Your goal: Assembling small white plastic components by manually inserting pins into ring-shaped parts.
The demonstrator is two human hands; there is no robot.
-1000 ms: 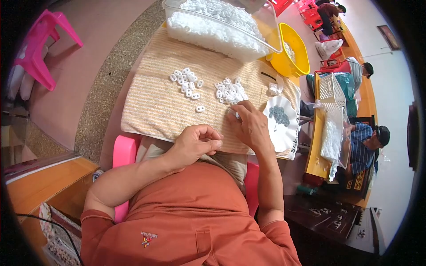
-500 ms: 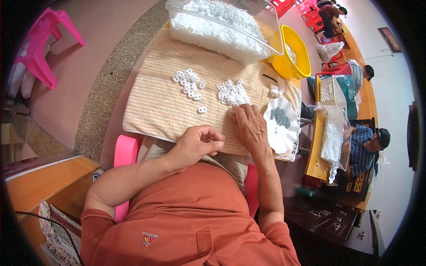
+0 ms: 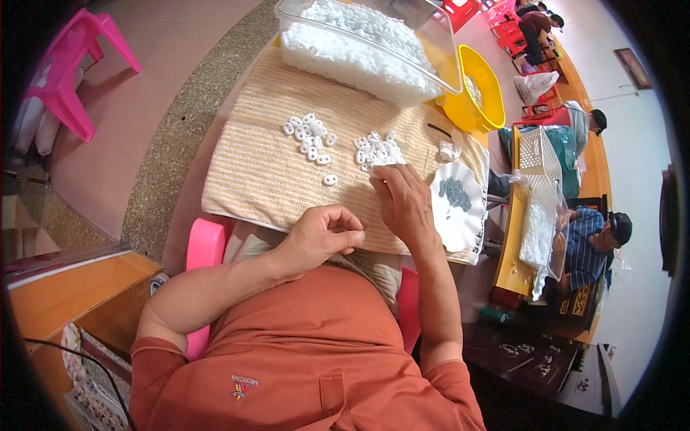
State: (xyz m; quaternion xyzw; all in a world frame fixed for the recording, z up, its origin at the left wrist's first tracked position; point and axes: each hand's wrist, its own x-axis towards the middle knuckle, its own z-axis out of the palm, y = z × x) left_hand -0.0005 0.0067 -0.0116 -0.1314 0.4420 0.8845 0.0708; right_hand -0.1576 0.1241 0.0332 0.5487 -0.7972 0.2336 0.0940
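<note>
My left hand [image 3: 325, 233] is closed over the towel's near edge, thumb and forefinger pressed together; whatever is in the pinch is hidden. At the near side of a heap of small white oval plastic pieces [image 3: 379, 149], my right hand [image 3: 404, 205] has bent fingers, with the thumb a little apart from the forefinger. Its fingertips touch or nearly touch that heap. Farther left lies a looser group of white two-hole pieces [image 3: 309, 134], and one single piece [image 3: 330, 179] sits nearer to me. Right of my right hand, a white scalloped dish [image 3: 460, 224] holds small grey-green bits [image 3: 454, 192].
A striped towel [image 3: 251, 165] covers the table. At its far side stand a clear bin [image 3: 359, 68] full of white pieces and a yellow basin [image 3: 496, 108]. A small plastic bag [image 3: 451, 149] and a thin dark strip [image 3: 439, 131] lie nearby. A co-worker [image 3: 593, 244] sits at the right.
My right hand has shifted slightly, and its thumb shows more clearly beside the heap. My left hand keeps its pinch in nearly the same place. The whole view has shifted a little.
</note>
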